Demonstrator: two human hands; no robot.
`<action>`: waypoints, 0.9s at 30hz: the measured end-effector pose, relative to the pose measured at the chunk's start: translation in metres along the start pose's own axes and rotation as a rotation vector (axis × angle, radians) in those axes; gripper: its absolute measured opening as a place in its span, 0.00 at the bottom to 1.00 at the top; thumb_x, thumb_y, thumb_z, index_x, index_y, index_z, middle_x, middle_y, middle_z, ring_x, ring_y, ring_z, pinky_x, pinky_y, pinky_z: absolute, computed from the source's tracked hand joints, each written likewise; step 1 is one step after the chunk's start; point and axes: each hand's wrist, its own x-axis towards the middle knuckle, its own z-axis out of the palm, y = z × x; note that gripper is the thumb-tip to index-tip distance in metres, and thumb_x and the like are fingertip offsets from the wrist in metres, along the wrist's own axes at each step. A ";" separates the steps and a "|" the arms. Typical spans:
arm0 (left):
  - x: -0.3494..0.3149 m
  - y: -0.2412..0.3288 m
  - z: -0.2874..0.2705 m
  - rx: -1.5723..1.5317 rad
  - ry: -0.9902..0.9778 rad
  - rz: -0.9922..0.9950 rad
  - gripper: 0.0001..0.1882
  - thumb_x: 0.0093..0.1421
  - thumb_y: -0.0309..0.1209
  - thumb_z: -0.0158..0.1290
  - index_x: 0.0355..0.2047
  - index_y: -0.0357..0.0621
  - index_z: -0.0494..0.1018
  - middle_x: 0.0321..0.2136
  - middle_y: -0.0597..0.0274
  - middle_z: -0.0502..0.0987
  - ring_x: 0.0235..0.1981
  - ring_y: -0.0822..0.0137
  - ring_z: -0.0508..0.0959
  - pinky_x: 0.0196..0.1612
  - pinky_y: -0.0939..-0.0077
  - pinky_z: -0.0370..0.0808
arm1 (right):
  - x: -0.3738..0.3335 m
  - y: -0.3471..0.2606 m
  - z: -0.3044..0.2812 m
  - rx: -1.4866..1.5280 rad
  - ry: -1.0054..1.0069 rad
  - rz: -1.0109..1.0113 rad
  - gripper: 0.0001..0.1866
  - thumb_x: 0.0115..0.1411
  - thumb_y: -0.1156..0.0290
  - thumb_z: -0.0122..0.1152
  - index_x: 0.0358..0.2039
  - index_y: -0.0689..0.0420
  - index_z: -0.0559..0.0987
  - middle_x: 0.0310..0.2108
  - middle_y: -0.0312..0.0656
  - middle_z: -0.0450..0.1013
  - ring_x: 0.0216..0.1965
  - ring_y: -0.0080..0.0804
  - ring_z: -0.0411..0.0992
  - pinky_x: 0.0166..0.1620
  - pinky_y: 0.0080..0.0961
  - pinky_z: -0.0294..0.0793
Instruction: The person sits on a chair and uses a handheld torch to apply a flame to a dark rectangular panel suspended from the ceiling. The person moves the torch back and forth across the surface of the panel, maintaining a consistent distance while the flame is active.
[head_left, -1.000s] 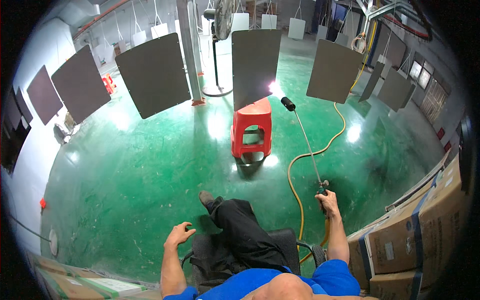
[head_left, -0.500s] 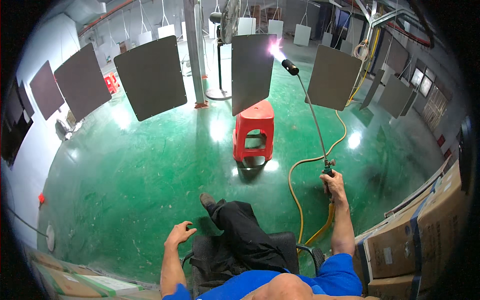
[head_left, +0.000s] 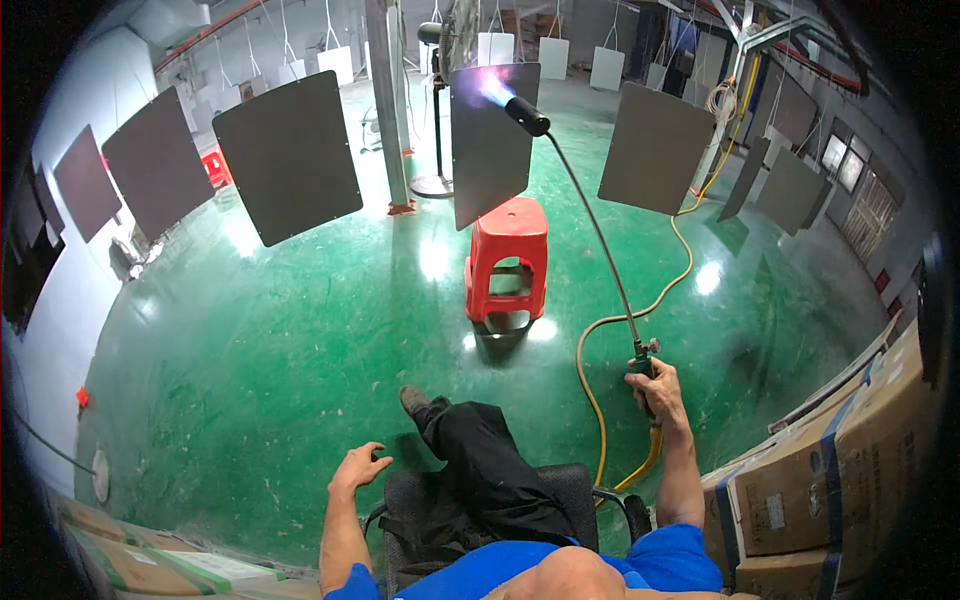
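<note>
The right hand point(head_left: 660, 388) is wrapped around the dark green grip of a torch point(head_left: 590, 215), fingers closed and thumb near a small metal valve knob. From there a slim, smooth metal rod runs up and leftward to a black cylindrical nozzle point(head_left: 527, 116), whose flame point(head_left: 492, 88), blue with a violet fringe, lies across the upper part of a dark grey panel point(head_left: 490, 160); whether it touches the surface cannot be told. The panel is flat, thin and matte, with rounded corners and small pale dots along its edges. The left hand point(head_left: 360, 467) is empty, fingers loosely bent and thumb held apart, near the chair point(head_left: 412, 500) with its dark, textured seat. Below the panel stands a red moulded plastic stool point(head_left: 508, 225) with an arched opening. A yellowish hose point(head_left: 584, 360) snakes over the glossy, scuffed green floor point(head_left: 280, 370). More dark panels hang on either side, one wide and slightly tapered point(head_left: 290, 160), another squarer point(head_left: 657, 150). A straight metal column point(head_left: 386, 110) rises near a pedestal fan point(head_left: 438, 140), and corrugated-looking brown cartons point(head_left: 785, 505) with dark blue bands are stacked at right.
</note>
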 end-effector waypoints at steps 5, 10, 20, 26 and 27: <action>-0.001 0.000 0.000 0.015 -0.001 0.002 0.29 0.57 0.46 0.58 0.55 0.43 0.71 0.44 0.47 0.80 0.41 0.56 0.81 0.46 0.64 0.76 | -0.004 0.002 0.001 -0.015 -0.007 0.020 0.11 0.51 0.74 0.68 0.36 0.57 0.79 0.16 0.28 0.66 0.14 0.16 0.62 0.16 0.17 0.59; 0.001 -0.002 0.003 0.004 0.016 0.022 0.29 0.57 0.46 0.58 0.55 0.43 0.71 0.43 0.47 0.80 0.41 0.56 0.81 0.46 0.64 0.76 | 0.008 0.002 -0.004 -0.011 0.026 0.013 0.11 0.51 0.74 0.67 0.36 0.58 0.78 0.16 0.28 0.66 0.13 0.16 0.62 0.16 0.18 0.59; 0.000 0.001 0.001 -0.014 0.012 -0.005 0.30 0.57 0.46 0.59 0.55 0.42 0.71 0.41 0.48 0.80 0.37 0.59 0.81 0.43 0.64 0.77 | 0.026 0.004 -0.008 -0.035 0.113 0.000 0.11 0.52 0.74 0.66 0.36 0.60 0.77 0.16 0.29 0.66 0.13 0.17 0.62 0.15 0.18 0.60; 0.004 -0.012 0.003 -0.029 0.030 0.035 0.30 0.57 0.45 0.58 0.55 0.42 0.71 0.41 0.48 0.80 0.36 0.59 0.81 0.42 0.64 0.77 | 0.025 0.033 -0.004 -0.042 0.078 0.057 0.11 0.51 0.75 0.65 0.36 0.59 0.77 0.15 0.28 0.65 0.13 0.17 0.62 0.16 0.19 0.59; 0.004 -0.010 0.002 -0.019 0.022 0.026 0.30 0.57 0.45 0.58 0.55 0.42 0.71 0.40 0.48 0.80 0.36 0.59 0.81 0.42 0.64 0.77 | 0.024 0.038 -0.004 -0.064 0.078 0.060 0.11 0.51 0.75 0.66 0.36 0.59 0.77 0.15 0.28 0.65 0.13 0.17 0.62 0.16 0.19 0.59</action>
